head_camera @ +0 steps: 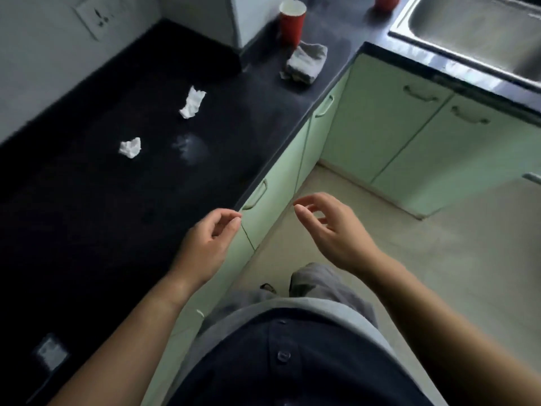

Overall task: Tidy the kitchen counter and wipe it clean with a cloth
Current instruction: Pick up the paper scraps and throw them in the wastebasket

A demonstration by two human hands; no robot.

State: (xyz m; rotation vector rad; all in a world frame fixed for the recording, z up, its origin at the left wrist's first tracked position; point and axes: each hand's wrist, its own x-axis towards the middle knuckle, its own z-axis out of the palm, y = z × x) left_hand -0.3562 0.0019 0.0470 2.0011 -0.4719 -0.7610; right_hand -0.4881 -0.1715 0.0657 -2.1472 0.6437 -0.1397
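Note:
A black counter [87, 215] runs along the left. Two crumpled white paper scraps lie on it: a larger scrap [192, 102] farther back and a smaller scrap [130, 147] nearer. A pale smudge [189, 146] marks the surface beside them. A folded grey cloth [306, 62] sits near the counter corner, in front of a red cup [292, 23]. My left hand [209, 241] hovers over the counter's front edge, fingers loosely curled, holding nothing. My right hand [330, 227] hangs over the floor, fingers relaxed and empty.
A steel sink [480, 33] is set in the counter at top right, with a second red cup [386, 1] behind it. Pale green cabinets [389, 121] with handles stand below. A wall socket [96, 16] is at top left. Beige floor lies to the right.

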